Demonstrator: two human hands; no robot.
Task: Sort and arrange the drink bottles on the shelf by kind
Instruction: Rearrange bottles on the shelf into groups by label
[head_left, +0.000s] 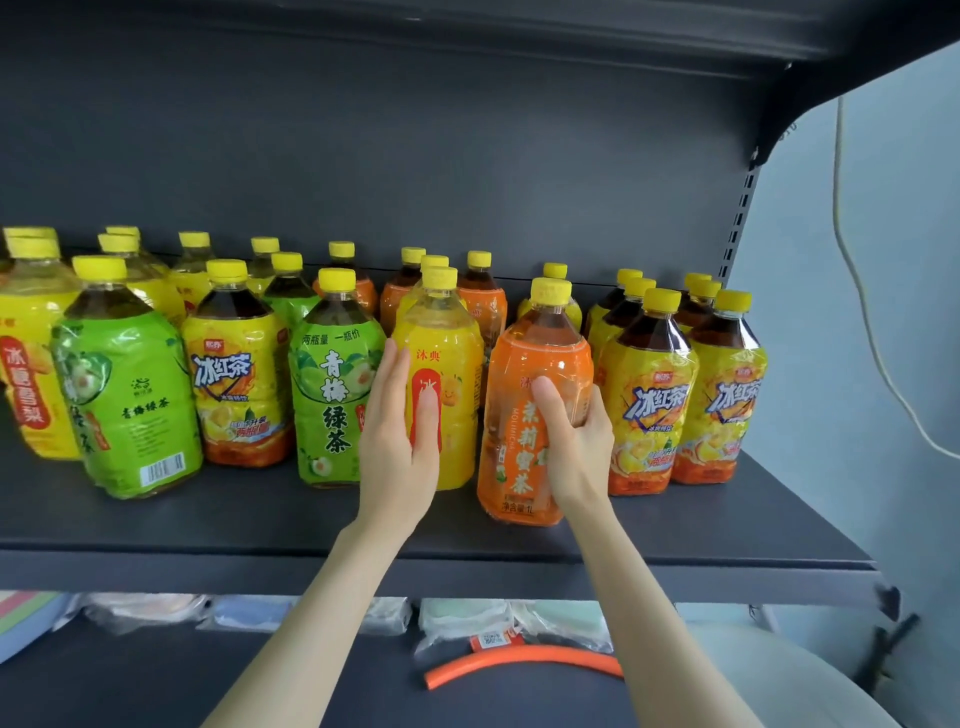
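Many yellow-capped drink bottles stand on a dark shelf (260, 525). My left hand (400, 441) grips a yellow bottle with a red label patch (452, 364) at the front centre, thumb across its front. My right hand (576, 441) grips an orange-labelled bottle (519, 415) just right of it; that one stands nearest the shelf's front edge. Two green-labelled bottles (130, 395) (332, 395) and a yellow iced-tea bottle (236, 374) stand to the left. Two more iced-tea bottles (649, 395) (727, 389) stand to the right.
More bottles of mixed kinds fill the rows behind, up to the shelf's back panel (415, 182). A lower shelf holds wrapped packets (457, 616) and an orange curved tube (519, 667). A white cable (857, 291) hangs by the wall at right.
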